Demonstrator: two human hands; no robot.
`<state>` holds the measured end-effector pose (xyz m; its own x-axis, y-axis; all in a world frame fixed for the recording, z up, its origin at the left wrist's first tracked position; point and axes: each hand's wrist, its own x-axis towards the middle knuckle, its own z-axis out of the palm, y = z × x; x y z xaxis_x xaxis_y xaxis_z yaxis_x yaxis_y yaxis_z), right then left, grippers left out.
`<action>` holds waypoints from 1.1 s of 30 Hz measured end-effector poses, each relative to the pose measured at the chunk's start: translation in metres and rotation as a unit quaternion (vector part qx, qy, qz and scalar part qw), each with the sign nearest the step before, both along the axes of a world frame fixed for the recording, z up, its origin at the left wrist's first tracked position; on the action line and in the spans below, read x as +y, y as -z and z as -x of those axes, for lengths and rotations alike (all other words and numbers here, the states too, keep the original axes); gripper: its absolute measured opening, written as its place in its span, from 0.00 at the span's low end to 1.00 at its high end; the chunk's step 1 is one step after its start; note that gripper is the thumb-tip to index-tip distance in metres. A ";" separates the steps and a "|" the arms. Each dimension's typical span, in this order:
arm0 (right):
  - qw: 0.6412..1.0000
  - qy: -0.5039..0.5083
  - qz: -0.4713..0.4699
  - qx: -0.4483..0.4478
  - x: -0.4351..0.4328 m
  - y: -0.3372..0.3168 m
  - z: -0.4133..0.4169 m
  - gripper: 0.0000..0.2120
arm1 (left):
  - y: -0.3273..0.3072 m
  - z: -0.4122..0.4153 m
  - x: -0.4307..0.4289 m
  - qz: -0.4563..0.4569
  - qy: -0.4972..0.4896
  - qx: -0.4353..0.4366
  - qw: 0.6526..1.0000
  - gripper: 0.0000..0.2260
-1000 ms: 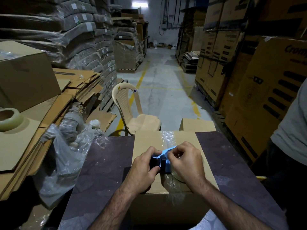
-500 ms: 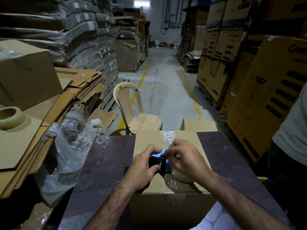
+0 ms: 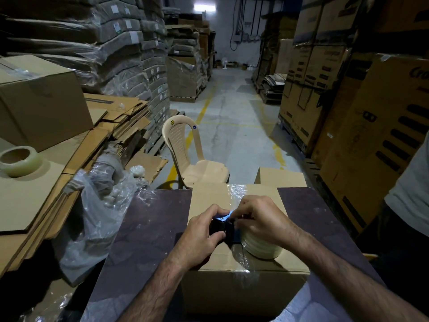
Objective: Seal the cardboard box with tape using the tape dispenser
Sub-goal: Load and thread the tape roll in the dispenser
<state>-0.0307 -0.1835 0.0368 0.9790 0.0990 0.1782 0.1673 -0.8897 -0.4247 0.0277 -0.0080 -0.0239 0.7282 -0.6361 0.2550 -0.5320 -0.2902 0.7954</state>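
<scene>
Now left hand and right hand grip the tape dispenser atop the closed cardboard box.

Mostly hidden under the left hand and right hand: tape dispenser, showing only blue-black bits and its roll. Cut off by the right edge: grey sleeve, carton lettering. Too small to read: bale labels.

Matt cardboard box carries glossy clear tape; beside it, crinkled shiny plastic bag.
</scene>
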 end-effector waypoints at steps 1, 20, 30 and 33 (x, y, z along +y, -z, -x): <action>1.000 0.015 -0.026 0.002 -0.001 0.002 0.001 0.09 | -0.001 0.000 0.000 0.001 0.001 0.001 1.000 0.15; 0.964 0.107 -0.203 0.137 -0.001 -0.010 -0.002 0.03 | -0.015 0.012 -0.007 -0.002 -0.110 -0.194 0.975 0.07; 0.983 0.094 -0.122 0.097 -0.002 -0.006 -0.001 0.07 | -0.003 0.024 -0.021 -0.069 -0.156 -0.303 0.938 0.06; 0.987 0.077 -0.109 0.086 -0.002 -0.005 0.003 0.10 | 0.003 0.030 -0.024 -0.068 -0.178 -0.305 0.933 0.07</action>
